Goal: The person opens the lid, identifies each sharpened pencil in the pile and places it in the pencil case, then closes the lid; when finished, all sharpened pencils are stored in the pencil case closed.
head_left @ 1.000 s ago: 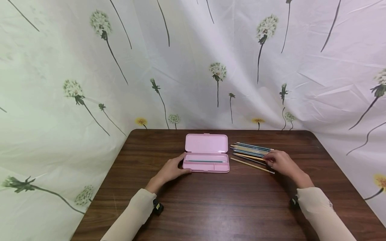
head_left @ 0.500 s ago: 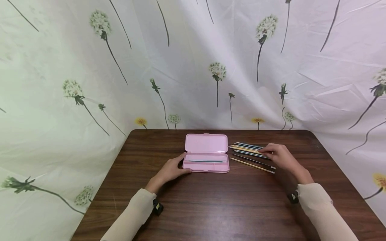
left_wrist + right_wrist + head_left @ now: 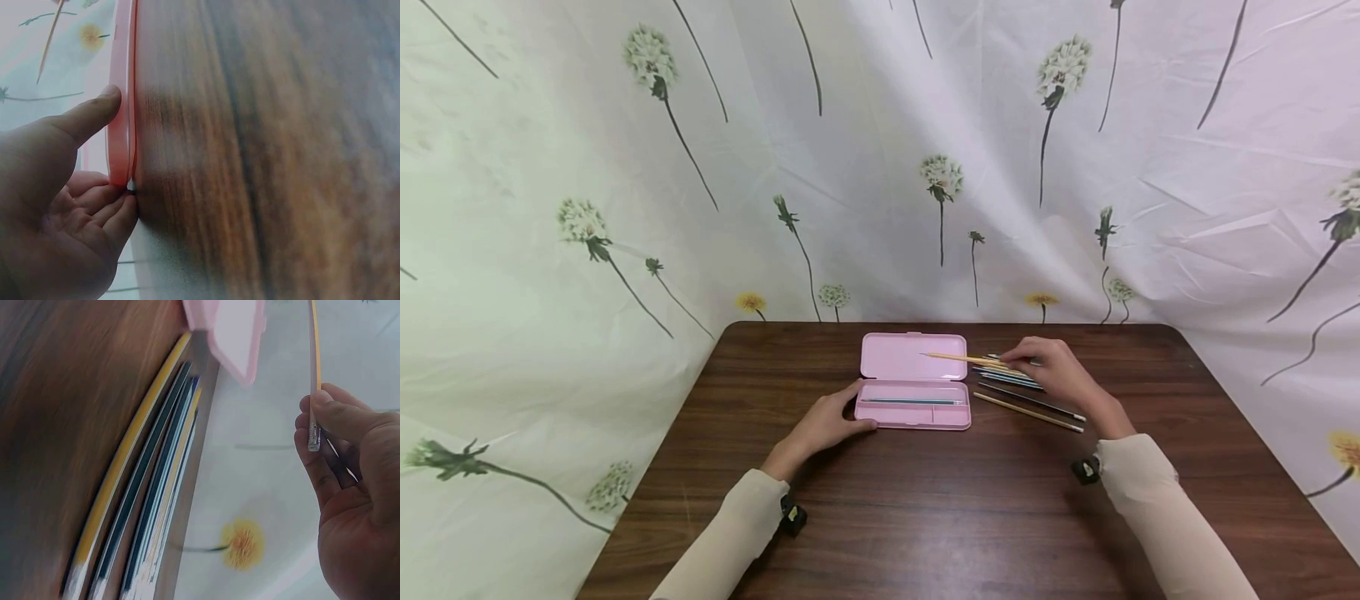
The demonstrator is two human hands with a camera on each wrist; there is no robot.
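Observation:
An open pink pencil case (image 3: 891, 415) lies on the table, its lid (image 3: 902, 350) folded back toward the wall. One green pencil (image 3: 910, 402) rests in its long rear compartment. My left hand (image 3: 823, 423) holds the case's left end; in the left wrist view the thumb presses its side (image 3: 120, 134), with the fingers around the corner. My right hand (image 3: 1048, 367) pinches a yellow pencil (image 3: 951, 357) close to its eraser end, as the right wrist view shows. That pencil is raised above the table, its tip pointing left, over the lid in the head view.
Right of the case lies a bunch of dark and yellow pencils (image 3: 1011, 378), partly covered by my right hand. A black pencil (image 3: 1032, 402) and a natural-wood pencil (image 3: 1028, 412) lie apart in front of it. A flowered cloth (image 3: 850, 167) hangs behind the table (image 3: 910, 517).
My right hand has picked the yellow pencil up from the bunch and moved left with it toward the case. The left hand and the case have stayed in place.

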